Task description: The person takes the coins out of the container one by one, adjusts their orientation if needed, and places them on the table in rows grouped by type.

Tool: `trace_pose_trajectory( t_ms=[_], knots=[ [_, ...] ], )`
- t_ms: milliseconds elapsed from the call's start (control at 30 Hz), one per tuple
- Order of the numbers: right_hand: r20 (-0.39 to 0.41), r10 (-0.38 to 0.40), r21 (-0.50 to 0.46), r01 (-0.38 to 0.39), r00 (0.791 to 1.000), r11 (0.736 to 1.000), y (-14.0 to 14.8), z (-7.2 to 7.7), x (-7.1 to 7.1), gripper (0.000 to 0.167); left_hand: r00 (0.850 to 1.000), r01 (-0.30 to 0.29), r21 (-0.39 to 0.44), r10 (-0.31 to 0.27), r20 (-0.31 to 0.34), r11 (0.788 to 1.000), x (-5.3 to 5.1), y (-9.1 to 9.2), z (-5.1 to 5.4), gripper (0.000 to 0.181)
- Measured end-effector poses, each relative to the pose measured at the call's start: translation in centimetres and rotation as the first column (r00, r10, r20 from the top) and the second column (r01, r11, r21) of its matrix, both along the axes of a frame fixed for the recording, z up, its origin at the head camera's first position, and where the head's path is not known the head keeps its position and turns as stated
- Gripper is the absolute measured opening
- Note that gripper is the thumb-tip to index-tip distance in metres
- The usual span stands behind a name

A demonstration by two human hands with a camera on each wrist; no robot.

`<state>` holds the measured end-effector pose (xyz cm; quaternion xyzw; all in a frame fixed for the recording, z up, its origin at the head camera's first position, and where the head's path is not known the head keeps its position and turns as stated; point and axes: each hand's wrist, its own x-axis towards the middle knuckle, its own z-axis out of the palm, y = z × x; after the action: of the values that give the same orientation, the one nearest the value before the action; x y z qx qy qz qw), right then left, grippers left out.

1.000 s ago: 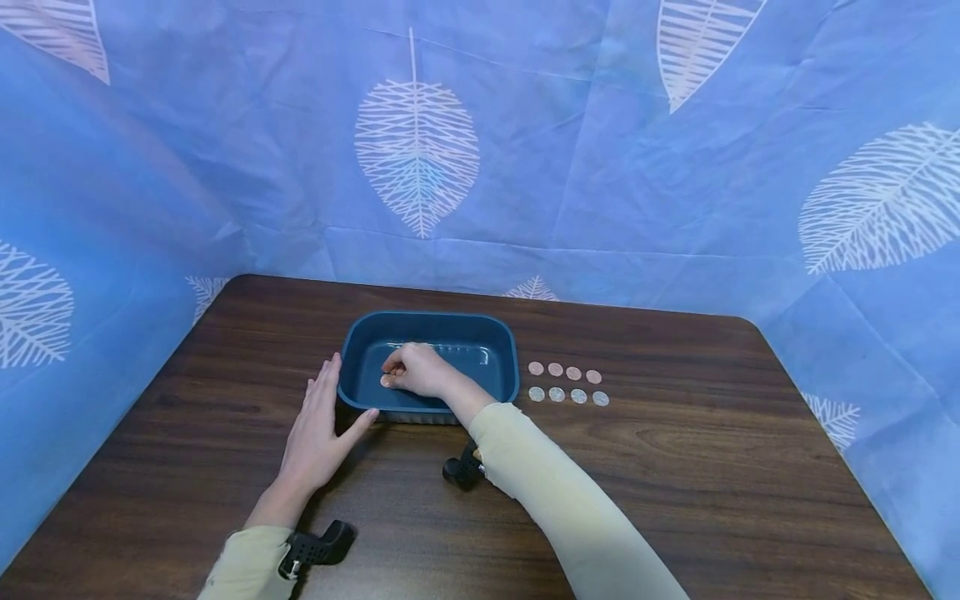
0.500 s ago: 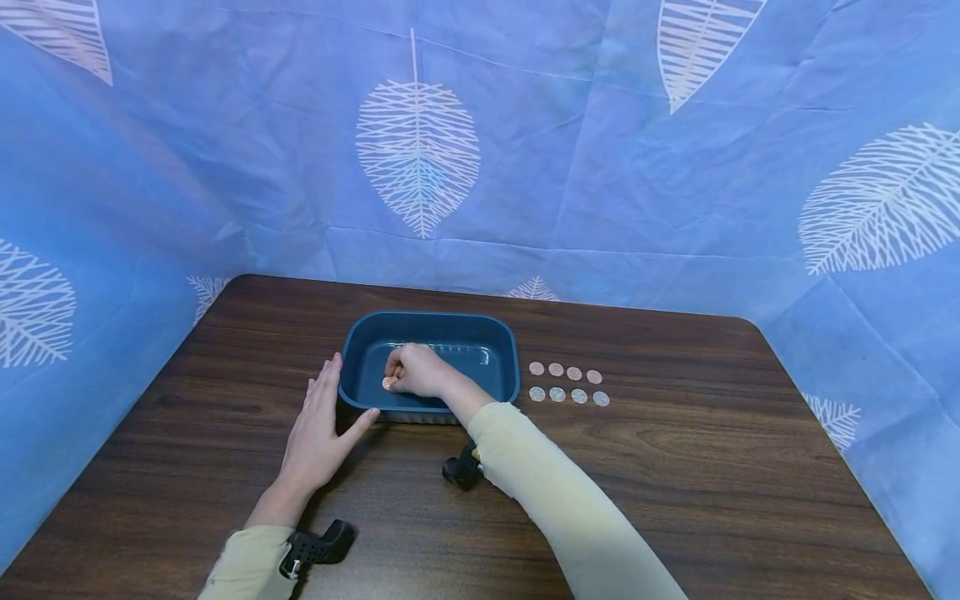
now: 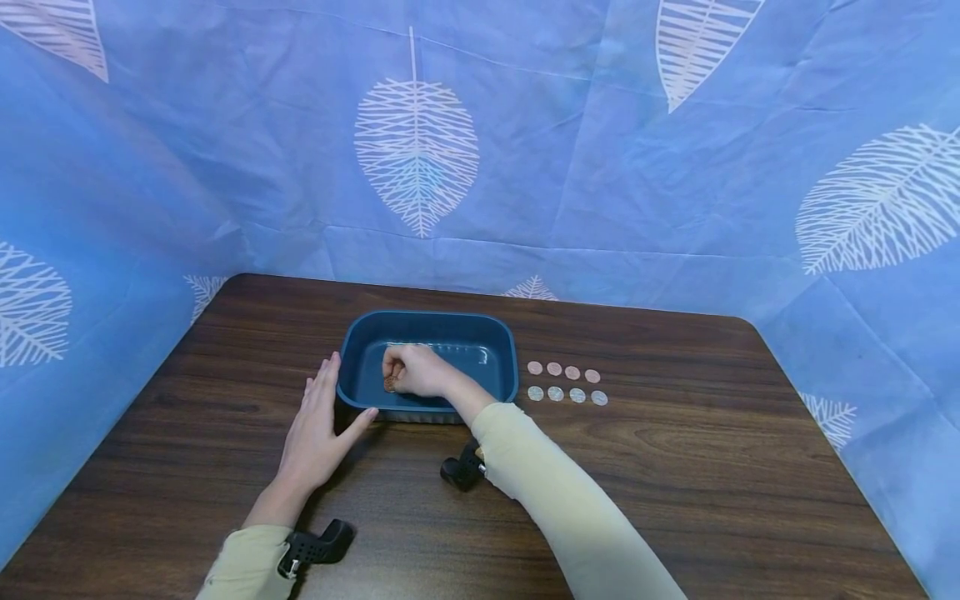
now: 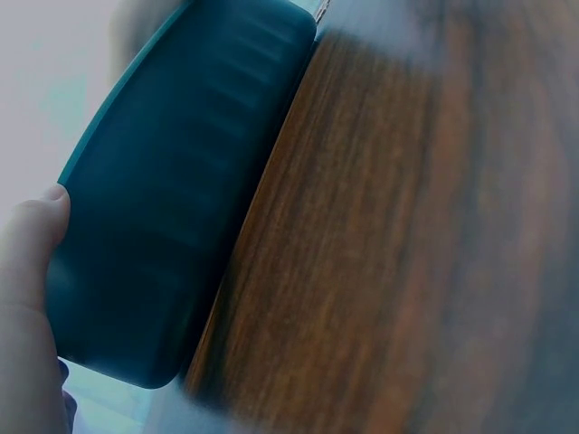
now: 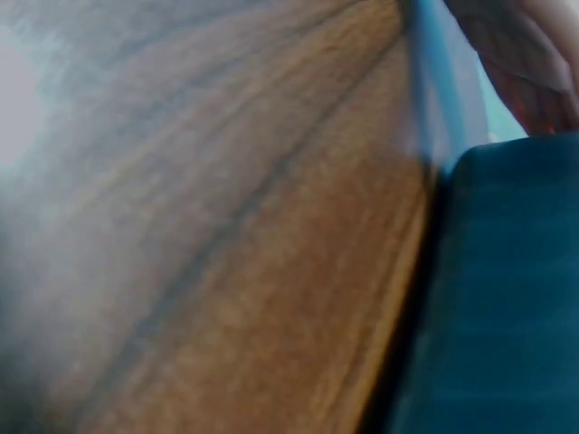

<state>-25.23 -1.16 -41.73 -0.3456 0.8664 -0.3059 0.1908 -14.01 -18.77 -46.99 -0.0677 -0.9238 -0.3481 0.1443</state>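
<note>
A dark blue-green rectangular plastic tub (image 3: pixel 480 405) stands on the table. Spread along its left side, my left hand (image 3: pixel 318 437) steadies it with straight fingers, the thumb at the front left corner; the thumb (image 4: pixel 41 226) shows at the rim in the left wrist view. My right hand (image 3: pixel 422 371) reaches inside the tub. Its curled thumb and fingers pinch a copper-coloured coin (image 3: pixel 389 383), mostly covered by the fingertips. To the tub's right lie a row of copper-coloured coins (image 3: pixel 572 372) and, nearer me, a row of silver-coloured coins (image 3: pixel 577 395).
The brown wood-grain table (image 3: pixel 697 467) extends on both sides of the tub. Behind it hangs a blue cloth (image 3: pixel 570 150) with white leaf prints. Each wrist wears a black camera mount (image 3: pixel 318 546).
The coin at my right fingertips has turned from a bright face to a darker, tilted one. My right hand has barely shifted; the left hand, tub and coin rows have stayed put.
</note>
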Motion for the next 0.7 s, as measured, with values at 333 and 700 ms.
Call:
trace_pose_trajectory(
  t_ms=[333,700],
  knots=[
    [0.031,-0.020,-0.073,0.022,0.999,0.997,2.1,0.9,-0.2,0.013,1.000,-0.006,-0.009,0.006,0.008,1.000,0.0,0.1,0.2,0.089],
    [-0.002,-0.056,-0.066,0.056,0.998,0.996,6.5,2.8,-0.9,0.012,1.000,-0.014,-0.012,0.014,0.003,1.000,0.0,0.0,0.0,0.090]
  ],
)
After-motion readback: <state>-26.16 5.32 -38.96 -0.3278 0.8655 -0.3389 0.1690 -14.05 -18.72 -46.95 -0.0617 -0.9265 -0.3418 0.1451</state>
